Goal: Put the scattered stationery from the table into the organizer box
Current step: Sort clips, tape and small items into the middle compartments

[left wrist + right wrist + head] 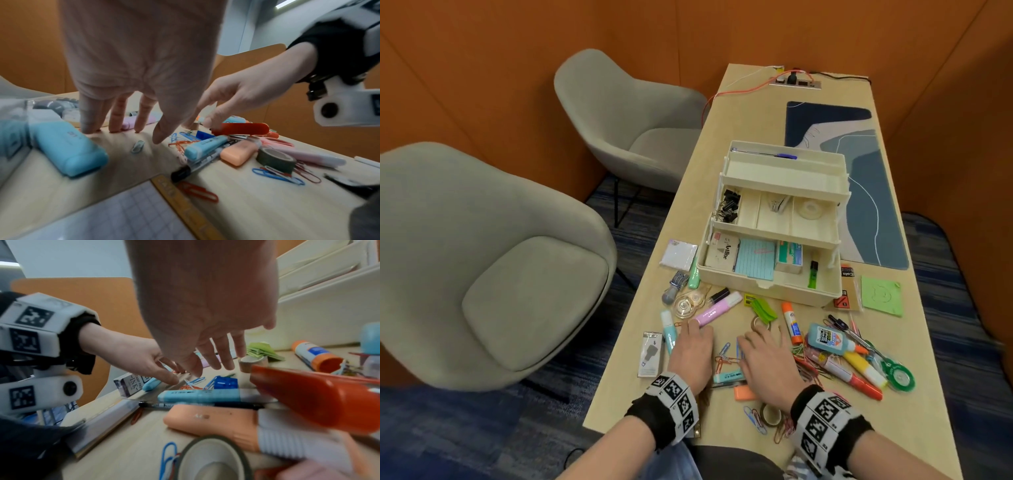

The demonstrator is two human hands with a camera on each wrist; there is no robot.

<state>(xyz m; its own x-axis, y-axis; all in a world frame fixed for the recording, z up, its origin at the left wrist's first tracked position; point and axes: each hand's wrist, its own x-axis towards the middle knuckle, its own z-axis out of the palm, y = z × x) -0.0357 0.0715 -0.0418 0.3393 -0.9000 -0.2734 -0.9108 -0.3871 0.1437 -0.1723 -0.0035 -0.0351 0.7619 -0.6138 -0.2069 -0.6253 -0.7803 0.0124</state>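
Observation:
The cream organizer box [774,291] stands open in tiers at mid-table, with cards, binder clips, tape and a pen inside. In front of it lies scattered stationery: a pink highlighter [717,310], coloured paper clips [726,356], a blue highlighter [727,377], a glue stick [791,323] and a glue bottle [825,337]. My left hand [697,330] [133,126] has straight fingers, tips on the table beside the pink highlighter. My right hand [756,339] [205,366] hovers flat over the paper clips [195,381], holding nothing.
Two grey chairs [500,260] stand left of the table. A blue desk mat [876,192] lies behind the box, a socket strip with cables [796,82] at the far end. A green sticky pad [881,296] is right of the box. A tape roll [772,414] sits near the front edge.

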